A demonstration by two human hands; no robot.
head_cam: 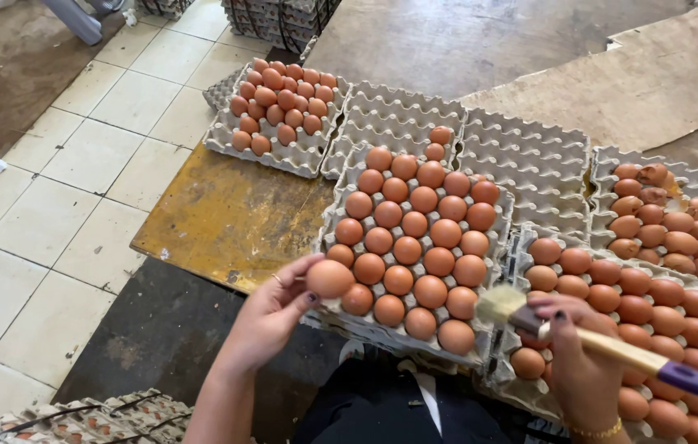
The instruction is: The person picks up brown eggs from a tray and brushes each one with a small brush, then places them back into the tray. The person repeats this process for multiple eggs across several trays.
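Over the near-left corner of the full egg tray (415, 238) on the counter (226, 218), the left hand (271, 316) held a brown egg (330, 278) pinched in its fingertips, long axis lying roughly level, left to right. The right hand (583, 362) was closed around a paintbrush (604, 341), bristles pointing left toward the egg, purple handle end trailing right. The step looked like brushing eggs clean; bringing the bristles onto the shell would call for a light touch.

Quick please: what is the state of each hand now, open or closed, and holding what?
Left hand: closed around one brown egg.
Right hand: closed on a paintbrush with a wooden handle.
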